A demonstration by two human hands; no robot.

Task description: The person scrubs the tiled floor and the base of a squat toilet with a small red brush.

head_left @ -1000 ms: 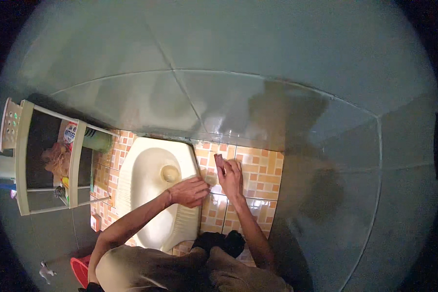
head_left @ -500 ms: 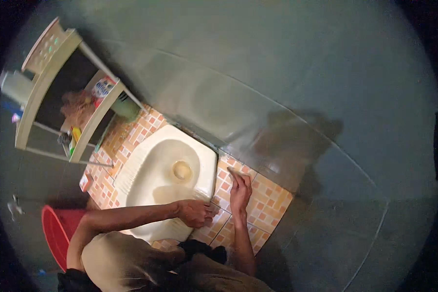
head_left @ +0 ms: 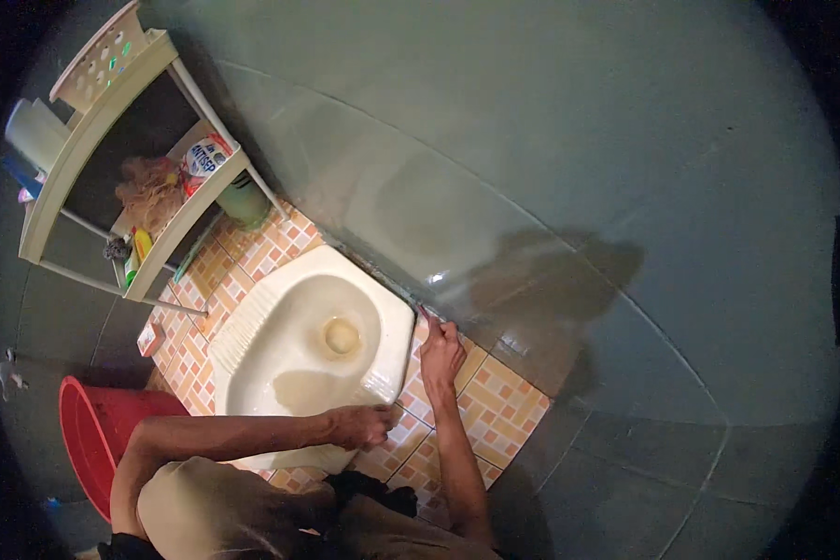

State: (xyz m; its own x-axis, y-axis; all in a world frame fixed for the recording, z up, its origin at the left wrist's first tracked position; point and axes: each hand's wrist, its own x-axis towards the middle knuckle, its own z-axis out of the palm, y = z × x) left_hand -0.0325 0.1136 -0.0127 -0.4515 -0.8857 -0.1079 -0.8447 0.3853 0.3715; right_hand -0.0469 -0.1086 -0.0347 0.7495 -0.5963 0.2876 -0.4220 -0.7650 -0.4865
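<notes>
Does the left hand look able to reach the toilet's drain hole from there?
Probably yes: the left hand is close to the squat toilet, and nothing visible blocks the way to the drain hole.

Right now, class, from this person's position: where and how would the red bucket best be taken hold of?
Probably take the red bucket by its rim, with the left hand coming from above and hooking over the lip. Its mouth is wide and round, and no handle shows. The left arm hides part of its side, so favour the uncovered rim.
</notes>
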